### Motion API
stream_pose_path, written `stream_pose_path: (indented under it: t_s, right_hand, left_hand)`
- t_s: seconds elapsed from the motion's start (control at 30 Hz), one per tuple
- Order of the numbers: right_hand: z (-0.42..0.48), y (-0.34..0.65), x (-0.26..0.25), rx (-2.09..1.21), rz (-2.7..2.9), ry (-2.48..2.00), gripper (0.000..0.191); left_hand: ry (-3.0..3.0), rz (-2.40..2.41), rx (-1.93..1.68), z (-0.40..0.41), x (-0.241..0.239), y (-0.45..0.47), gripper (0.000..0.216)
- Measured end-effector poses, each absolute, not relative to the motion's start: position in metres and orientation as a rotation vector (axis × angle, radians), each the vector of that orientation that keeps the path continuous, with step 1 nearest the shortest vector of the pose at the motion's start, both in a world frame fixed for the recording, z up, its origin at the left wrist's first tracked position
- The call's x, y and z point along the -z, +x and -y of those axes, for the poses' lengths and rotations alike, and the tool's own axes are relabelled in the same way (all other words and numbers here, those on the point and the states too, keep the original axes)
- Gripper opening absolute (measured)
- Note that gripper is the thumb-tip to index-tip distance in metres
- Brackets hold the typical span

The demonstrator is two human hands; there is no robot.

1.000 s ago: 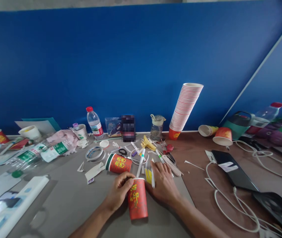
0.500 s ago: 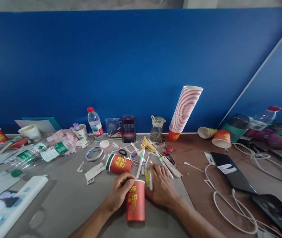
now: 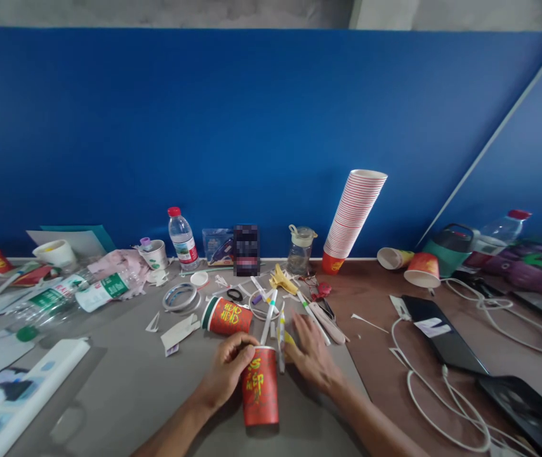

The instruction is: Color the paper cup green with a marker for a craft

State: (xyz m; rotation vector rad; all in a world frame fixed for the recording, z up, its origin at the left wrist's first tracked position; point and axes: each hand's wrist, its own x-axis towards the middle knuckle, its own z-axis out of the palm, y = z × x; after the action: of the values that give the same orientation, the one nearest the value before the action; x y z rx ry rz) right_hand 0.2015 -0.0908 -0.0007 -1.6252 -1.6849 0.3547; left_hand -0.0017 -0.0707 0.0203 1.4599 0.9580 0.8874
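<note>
A red paper cup with gold lettering stands on the grey table in front of me. My left hand is wrapped round its upper left side. My right hand is just right of the cup, and its thumb and forefinger pinch a white marker pen that points away from me beside the cup's rim. A second red cup lies on its side just beyond. Several more marker pens lie scattered behind the hands.
A tall leaning stack of paper cups stands at the blue wall, with a water bottle and a glass jar. A tape roll and plastic bottles lie left. A dark tablet and white cables lie right.
My right hand has slid left with the white pen, bringing it against the cup's rim. The cup and my left hand shifted slightly left. The view has tilted up a little.
</note>
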Motion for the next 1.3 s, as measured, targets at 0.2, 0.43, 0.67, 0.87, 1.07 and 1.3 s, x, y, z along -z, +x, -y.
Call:
stream_pose_path:
  t_s: [0.2, 0.43, 0.67, 0.87, 1.07, 1.3]
  right_hand:
    - [0.079, 0.21, 0.011, -0.403, 1.238, -1.449, 0.034]
    - [0.074, 0.212, 0.018, -0.421, 1.201, -1.468, 0.036]
    - [0.073, 0.211, 0.014, -0.304, 1.233, -1.485, 0.028]
    - [0.073, 0.21, 0.018, -0.141, 1.293, -1.491, 0.027]
    - [0.067, 0.204, 0.016, -0.055, 1.454, -1.435, 0.026]
    - [0.036, 0.202, -0.009, 0.038, 1.481, -1.362, 0.031]
  left_hand:
    - [1.482, -0.945, -0.882, 0.069, -0.018, -0.003, 0.033]
    - [1.479, -0.932, -0.89, 0.07, -0.02, -0.003, 0.033]
    - [1.493, -0.907, -0.899, 0.071, -0.019, -0.002, 0.031]
    - [1.535, -0.897, -0.908, 0.072, -0.019, -0.001, 0.028]
    - [1.613, -0.938, -0.926, 0.073, -0.017, 0.001, 0.021]
    - [1.559, -0.949, -0.96, 0.075, -0.016, 0.001, 0.018]
